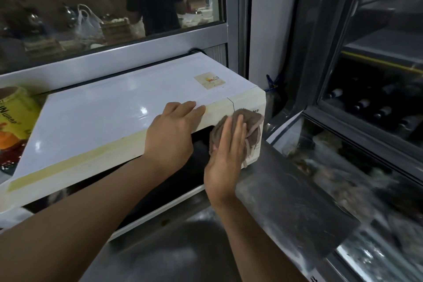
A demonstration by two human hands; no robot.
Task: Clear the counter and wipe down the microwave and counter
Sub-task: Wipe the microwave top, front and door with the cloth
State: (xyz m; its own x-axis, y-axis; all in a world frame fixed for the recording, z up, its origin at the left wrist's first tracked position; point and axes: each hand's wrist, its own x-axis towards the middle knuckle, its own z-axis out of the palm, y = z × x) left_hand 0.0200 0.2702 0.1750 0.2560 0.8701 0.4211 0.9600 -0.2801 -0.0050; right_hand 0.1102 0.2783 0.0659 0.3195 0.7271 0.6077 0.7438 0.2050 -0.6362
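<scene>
White boxy microwave (119, 107): on steel counter (286, 192), right edge near corner. Left hand (170, 135) flat on top, fingers together. Right hand (225, 165) fingers together, pressing crumpled grey-brown cloth (248, 126) on control panel, mostly hidden.

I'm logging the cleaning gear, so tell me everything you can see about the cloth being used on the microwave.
The cloth is a brownish-grey rag, soft and fuzzy like terry towel, bunched into a crumpled wad with a thin strip hanging from its lower edge. The right hand presses it flat-palmed against the front of the white microwave, at the control panel by the right edge of the dark door window. The left hand rests on the microwave's top front edge, not touching the cloth.
</scene>
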